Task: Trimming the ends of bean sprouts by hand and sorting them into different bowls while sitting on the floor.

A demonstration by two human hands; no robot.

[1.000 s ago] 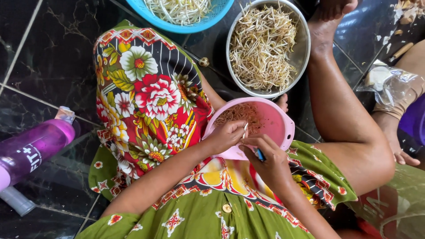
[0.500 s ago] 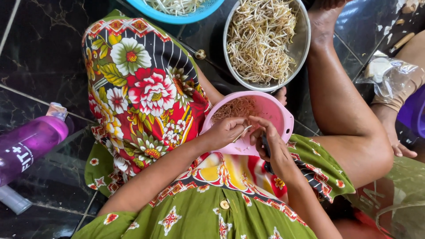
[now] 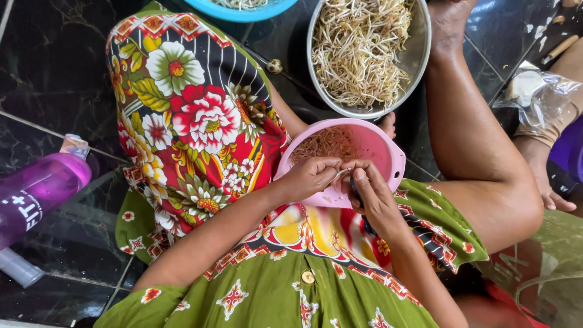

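My left hand (image 3: 310, 177) pinches a thin pale bean sprout (image 3: 339, 177) over the rim of a pink plastic bowl (image 3: 388, 152) that rests on my lap. The bowl holds a heap of brownish trimmings. My right hand (image 3: 373, 197) meets the left at the sprout's other end and also grips a small dark-handled knife (image 3: 358, 195), mostly hidden by the fingers. Beyond the pink bowl stands a round metal bowl (image 3: 419, 54) full of bean sprouts.
A blue basin (image 3: 243, 12) with more sprouts sits at the top edge. A purple bottle (image 3: 36, 194) lies on the dark tiled floor at the left. Another person's hand (image 3: 555, 197) and a clear plastic bag (image 3: 540, 97) are at the right.
The view has shifted slightly. My hands stay together over the pink bowl, with the fingers working along the sprout; the right hand has turned a little over the knife.
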